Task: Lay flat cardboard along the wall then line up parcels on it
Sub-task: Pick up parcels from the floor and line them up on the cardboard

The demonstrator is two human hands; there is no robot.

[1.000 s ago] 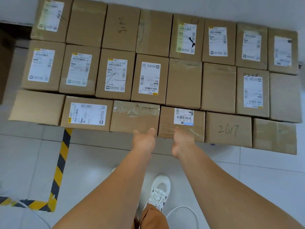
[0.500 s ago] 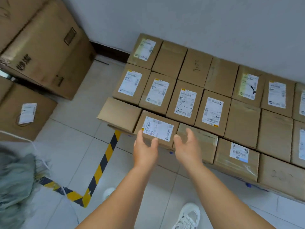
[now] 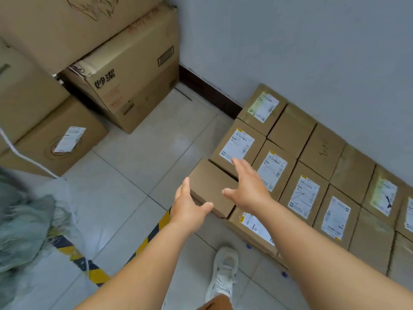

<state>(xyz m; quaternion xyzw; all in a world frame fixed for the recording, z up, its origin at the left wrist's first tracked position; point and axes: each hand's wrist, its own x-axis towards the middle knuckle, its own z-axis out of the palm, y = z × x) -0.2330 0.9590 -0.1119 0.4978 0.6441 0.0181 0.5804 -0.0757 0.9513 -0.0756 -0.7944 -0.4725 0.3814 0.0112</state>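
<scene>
Several brown parcels [image 3: 312, 175] lie in rows on the floor along the grey wall [image 3: 290, 52], many with white labels. The plain parcel [image 3: 210, 186] at the left end of the front row sticks out a little from the rest. My left hand [image 3: 187, 206] hovers at its near left corner, fingers straight and spread. My right hand [image 3: 248, 186] reaches over its far right side, palm down and fingers spread, holding nothing. I cannot tell whether either hand touches the parcel. Any flat cardboard beneath the parcels is hidden.
Large stacked cartons [image 3: 125, 81] stand at the back left, with a labelled carton [image 3: 55, 139] in front of them. A grey-green bundle [image 3: 22, 220] and white cord lie at the left. Yellow-black tape [image 3: 143, 245] crosses the tiled floor. My white shoe [image 3: 223, 271] stands below.
My view has swung left, bringing the big cartons into sight. Both hands have moved from the middle of the front row to the plain parcel at its left end.
</scene>
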